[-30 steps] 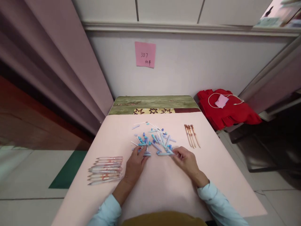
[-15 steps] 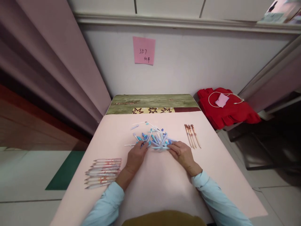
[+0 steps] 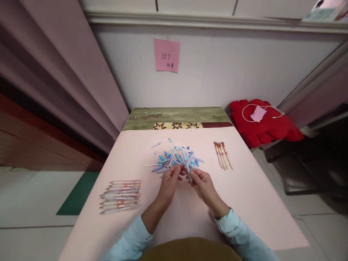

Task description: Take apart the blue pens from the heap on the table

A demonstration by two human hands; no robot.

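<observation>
Bare pink table (image 3: 190, 217) near the hands, blue pen parts (image 3: 176, 157) ahead, white pens (image 3: 121, 195) left, brown pens (image 3: 223, 155) right

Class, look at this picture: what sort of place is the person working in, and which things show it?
Probably a makeshift home workstation for assembling pens: loose blue pen parts on a pink-covered table, finished pens lined up, a numbered sticky note on the wall.

The table (image 3: 244, 203) wears a plain pale pink cover, and the far strip of cloth (image 3: 176, 117) is mossy green with a yellow band of dark star shapes and a maroon patch. The pen parts (image 3: 176, 157) are light blue and white, the pens at the left (image 3: 121, 195) white with red markings, the four pens at the right (image 3: 223, 155) tan and brown. The sleeves (image 3: 236, 232) are pale blue, the note on the wall (image 3: 166, 55) pink, and the bundle of cloth (image 3: 265, 125) red.
</observation>
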